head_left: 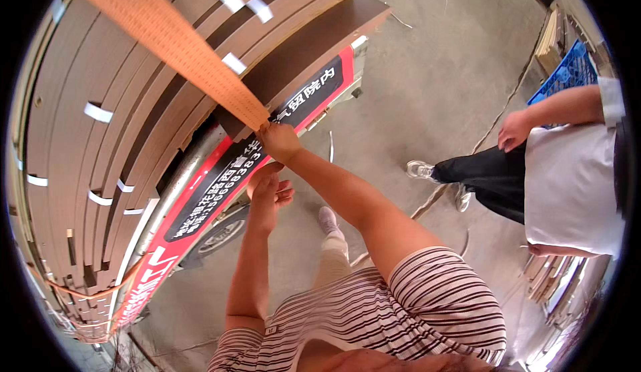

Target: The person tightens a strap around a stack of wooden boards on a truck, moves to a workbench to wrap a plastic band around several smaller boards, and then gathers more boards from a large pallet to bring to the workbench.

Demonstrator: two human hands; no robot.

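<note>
Clearly, what matters most is how the orange webbing strap (180, 45) runs relative to the two hands: its long axis slants from the upper left of the view, where it looks widest, down and rightward to a narrow lower end at the person's right hand (282, 144). It crosses in front of the stacked brown boards (63, 138), cutting across their long, bowed-looking edges rather than following them. The right hand is the nearer one, touching the strap, its fingers apparently pressed together around that lower end (the fingertips are partly hidden, so I cannot tell exactly how they wrap, or whether any webbing continues past them). From those fingers, the visible length lies up and to the left. The left hand (266, 195) is just below the right, apart from the strap, with its fingers loosely bent and slightly spread, and nothing visible in its grasp. Both hands are by the red-and-black side panel (224, 178) of the vehicle under the load, above its wheel (220, 235). Well apart, off to the right, a co-worker in a white shirt (574, 185) stands near a blue crate (574, 72).
</note>
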